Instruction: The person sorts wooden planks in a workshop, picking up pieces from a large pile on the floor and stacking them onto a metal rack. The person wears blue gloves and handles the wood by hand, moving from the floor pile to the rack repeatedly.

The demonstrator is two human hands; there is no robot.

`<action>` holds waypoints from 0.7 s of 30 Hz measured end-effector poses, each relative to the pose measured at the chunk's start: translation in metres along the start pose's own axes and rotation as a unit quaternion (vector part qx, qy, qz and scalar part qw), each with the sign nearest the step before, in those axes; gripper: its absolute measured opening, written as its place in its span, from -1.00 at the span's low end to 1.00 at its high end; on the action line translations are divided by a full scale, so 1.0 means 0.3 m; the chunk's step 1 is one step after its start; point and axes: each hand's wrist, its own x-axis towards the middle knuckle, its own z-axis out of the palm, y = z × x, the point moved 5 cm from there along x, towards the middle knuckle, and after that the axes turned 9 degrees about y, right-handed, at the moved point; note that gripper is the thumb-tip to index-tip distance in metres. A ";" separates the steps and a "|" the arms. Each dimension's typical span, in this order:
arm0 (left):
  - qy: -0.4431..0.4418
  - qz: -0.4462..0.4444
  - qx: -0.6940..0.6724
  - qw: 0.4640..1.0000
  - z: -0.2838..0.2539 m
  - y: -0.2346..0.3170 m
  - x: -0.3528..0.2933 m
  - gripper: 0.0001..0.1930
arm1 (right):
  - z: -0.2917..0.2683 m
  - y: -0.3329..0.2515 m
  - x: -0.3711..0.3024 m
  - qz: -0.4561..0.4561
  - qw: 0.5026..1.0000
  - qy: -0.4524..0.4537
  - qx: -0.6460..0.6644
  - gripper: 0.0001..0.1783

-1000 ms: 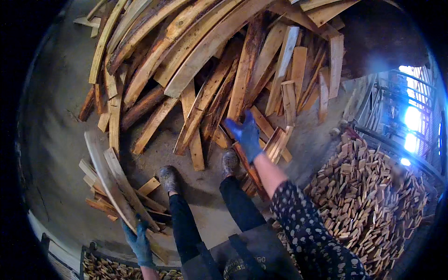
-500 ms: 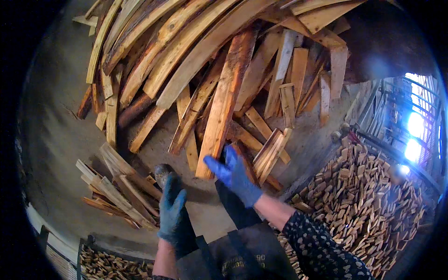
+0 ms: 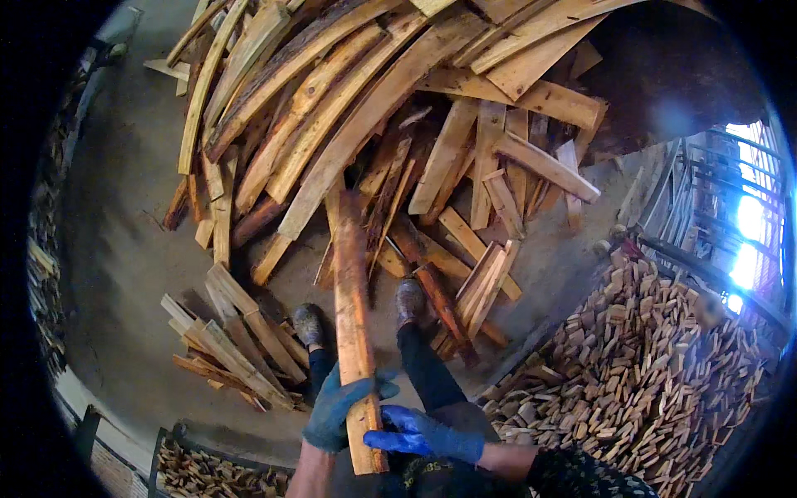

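A long, rough-edged wooden plank (image 3: 353, 324) with bark along one side is held up in front of me, its near end close to my body. My left hand (image 3: 330, 412), in a dull teal glove, wraps round it from the left. From the right, my right hand (image 3: 427, 435), in a brighter blue glove, grips the same plank near its end, with fingers lying across it. The plank's far end is smeared by motion and overlaps the big pile of loose boards (image 3: 349, 174) beyond. My shoes stand on either side of the plank.
A small stack of split boards (image 3: 241, 344) lies on the floor (image 3: 124, 274) to the left. At right is a large heap of short cut pieces (image 3: 631, 373), with another bin of cut pieces (image 3: 212, 475) at lower left. Metal racking (image 3: 739, 216) stands by bright windows.
The plank has come off the pile toward me and is now lifted up. My left hand, empty before, has closed round it. My right hand has drawn back with it.
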 end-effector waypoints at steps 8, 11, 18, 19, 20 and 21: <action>0.209 0.129 0.176 0.953 -0.497 -0.056 -0.196 -0.56 | -0.415 -0.233 0.511 -0.235 0.932 0.213 -0.178 -0.40; 0.282 0.197 0.147 0.928 -0.643 -0.083 -0.261 -0.57 | -0.507 -0.515 0.782 -0.230 0.930 0.284 -0.037 -0.25; 0.380 0.243 0.228 0.863 -1.009 -0.207 -0.062 -0.46 | -0.615 -0.778 0.986 -0.184 0.914 0.357 0.059 -0.57; 0.371 0.249 0.215 0.868 -1.018 -0.222 -0.048 -0.46 | -0.591 -0.747 0.991 -0.184 0.931 0.310 0.047 -0.58; 0.364 0.257 0.202 0.872 -1.012 -0.216 -0.052 -0.46 | -0.555 -0.697 0.977 -0.184 0.947 0.261 0.036 -0.58; 0.357 0.247 0.167 0.885 -0.995 -0.217 -0.045 -0.48 | -0.526 -0.655 0.955 -0.184 0.960 0.210 0.027 -0.58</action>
